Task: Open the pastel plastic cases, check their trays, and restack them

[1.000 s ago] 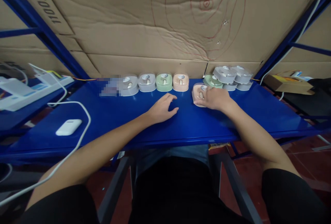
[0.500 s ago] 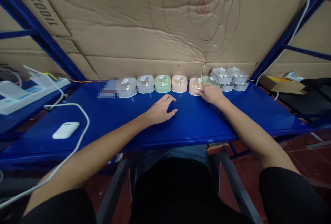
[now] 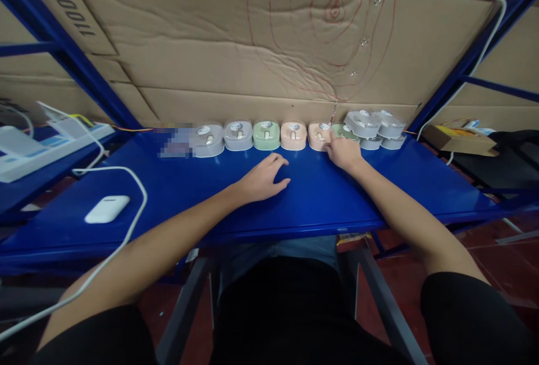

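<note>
A row of small rounded containers with clear lids stands along the back of the blue table. My left hand [image 3: 263,178] rests above the table in front of the green container [image 3: 266,136], fingers loosely bent, thumb apart, holding nothing. Beside it in the row is a peach container [image 3: 293,136]. At the right edge of a second peach container [image 3: 319,137], my right hand [image 3: 345,153] has its fingertips against or very near the wall, thumb and index finger apart. Another green container [image 3: 343,131] is partly hidden behind that hand. Two grey containers [image 3: 238,136] [image 3: 209,140] stand farther left.
Grey containers [image 3: 362,123] are stacked two high at the right. A white earbud case [image 3: 107,209] and a white cable [image 3: 137,216] lie on the left; the cable crosses my left forearm. Cardboard [image 3: 210,67] closes off the back. A power strip [image 3: 50,154] sits at far left.
The second peach container has moved back, level with its row. My right hand has slid slightly to the right off its front. My left hand has stayed in place.
</note>
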Available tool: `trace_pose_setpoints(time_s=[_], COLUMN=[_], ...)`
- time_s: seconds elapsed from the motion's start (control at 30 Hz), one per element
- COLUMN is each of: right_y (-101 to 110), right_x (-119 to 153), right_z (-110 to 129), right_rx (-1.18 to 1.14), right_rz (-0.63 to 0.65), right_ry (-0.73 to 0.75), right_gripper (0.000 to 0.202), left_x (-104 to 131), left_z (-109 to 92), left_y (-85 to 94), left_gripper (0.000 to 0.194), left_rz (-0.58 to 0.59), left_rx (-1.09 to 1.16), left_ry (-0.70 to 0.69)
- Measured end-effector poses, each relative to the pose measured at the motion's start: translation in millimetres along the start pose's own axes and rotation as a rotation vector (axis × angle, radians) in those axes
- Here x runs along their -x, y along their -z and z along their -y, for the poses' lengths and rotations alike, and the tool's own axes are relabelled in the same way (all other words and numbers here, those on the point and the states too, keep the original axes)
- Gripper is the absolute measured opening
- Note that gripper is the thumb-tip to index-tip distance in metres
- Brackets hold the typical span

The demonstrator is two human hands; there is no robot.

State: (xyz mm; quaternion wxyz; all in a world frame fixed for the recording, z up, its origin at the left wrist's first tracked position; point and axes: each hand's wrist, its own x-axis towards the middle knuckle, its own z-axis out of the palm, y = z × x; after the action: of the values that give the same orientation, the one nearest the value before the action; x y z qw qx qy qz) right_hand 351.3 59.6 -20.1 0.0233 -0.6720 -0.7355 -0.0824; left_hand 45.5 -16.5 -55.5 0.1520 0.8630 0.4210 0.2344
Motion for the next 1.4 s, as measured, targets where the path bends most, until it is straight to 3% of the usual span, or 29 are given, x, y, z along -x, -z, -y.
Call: trace_pose_setpoints(time_s=[0.17, 0.27, 0.37, 0.47, 0.6, 0.7, 0.77, 0.83, 0.93, 1.03, 1.13, 1.2, 1.3, 1.4], right_y=[2.3, 1.1, -3.5, -5.3, 3.0, 11.0, 14.2, 15.8, 18.2, 25.7, 41.0, 53.5, 69.1, 73.2], right_x=[4.4, 5.4, 3.0, 1.5, 8.0, 19.3, 27.1, 33.1, 38.1, 41.3, 41.8, 36.6, 15.1, -18.8], right_z=[3.9, 7.0, 9.3, 10.3, 13.9, 21.7, 27.9, 31.9, 29.5, 17.3, -3.0, -21.8, -58.4, -100.4], right_rx=[-0.025, -0.01, -0.007, -0.035, -0.098, -0.133, -0.126, -0.106, -0.086, -0.137, -0.242, -0.307, -0.316, -0.31], right_rz=[-0.086, -0.199, -0.171, -0.138, -0.269, -0.368, -0.316, -0.159, 0.019, 0.046, -0.035, -0.195, -0.485, -0.613], right_ry=[0.024, 0.158, 0.287, 0.332, 0.292, 0.175, 0.073, -0.006, 0.021, 0.165, 0.217, 0.149, -0.072, -0.306], right_gripper=[0.056, 0.072, 0.088, 0.086, 0.065, 0.064, 0.075, 0.089, 0.094, 0.089, 0.087, 0.085, 0.076, 0.078], left_x=[0.2, 0.5, 0.6, 0.8, 1.0, 0.8, 0.5, 0.2, 0.1, 0.5, 1.2, 1.5, 1.7, 1.6], left_z=[0.1, -0.3, -0.8, -0.6, 0.4, 1.1, 1.0, 0.6, 0.1, 0.7, 1.7, 1.8, 0.1, -3.6], left_y=[0.1, 0.5, 0.7, 0.3, -0.1, 0.0, 0.2, 0.5, 0.9, 1.3, 1.6, 1.9, 3.1, 5.1], left_gripper=[0.047, 0.048, 0.048, 0.047, 0.047, 0.048, 0.048, 0.049, 0.051, 0.05, 0.051, 0.052, 0.054, 0.055], left_rz=[-0.002, 0.008, 0.006, 0.0, -0.006, -0.007, -0.005, 0.006, 0.019, 0.014, 0.02, 0.03, 0.043, 0.062], left_rx=[-0.004, -0.013, -0.006, -0.003, -0.007, -0.004, -0.007, -0.016, -0.024, -0.011, -0.004, -0.009, -0.016, -0.019], left_ry=[-0.016, -0.017, -0.017, -0.014, -0.021, -0.022, -0.019, -0.015, -0.008, -0.004, -0.001, 0.0, 0.003, 0.017])
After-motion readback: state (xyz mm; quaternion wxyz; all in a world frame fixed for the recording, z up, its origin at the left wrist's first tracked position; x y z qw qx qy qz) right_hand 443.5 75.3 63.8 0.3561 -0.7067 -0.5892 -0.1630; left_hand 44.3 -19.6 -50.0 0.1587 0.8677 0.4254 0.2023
